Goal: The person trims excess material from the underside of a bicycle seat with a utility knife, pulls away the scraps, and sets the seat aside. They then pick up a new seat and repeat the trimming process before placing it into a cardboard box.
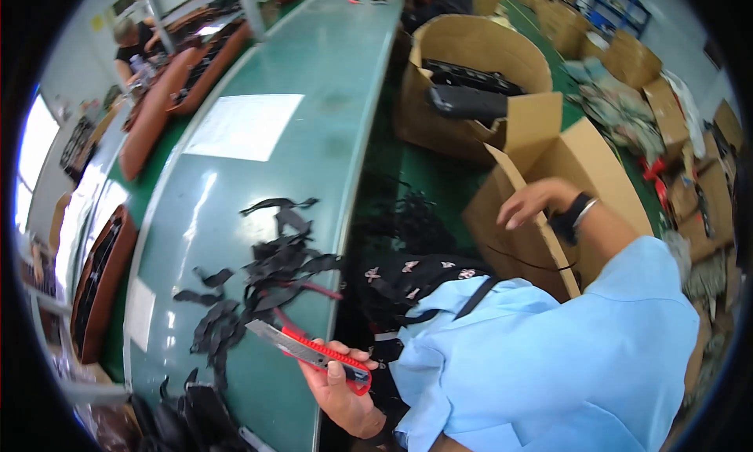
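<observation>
My left hand (341,389) grips a red utility knife (325,358), its blade out and pointing up-left over the table edge. Just beyond the blade, a heap of black curved strips (278,264) lies on the green table (314,122). Red handles (318,289) of a tool poke out from under the strips, and its head is hidden. Off to the right, my right hand (537,201) hangs over the edge of an open cardboard box (510,248). Its fingers are loosely bent and apart, holding nothing I can see.
A larger carton (478,48) with black moulded parts (471,99) stands behind the box. White sheets (245,126) lie on the table. Black parts (184,417) crowd its near left corner. More black scraps (412,220) lie below its right edge. A person (133,48) sits far left.
</observation>
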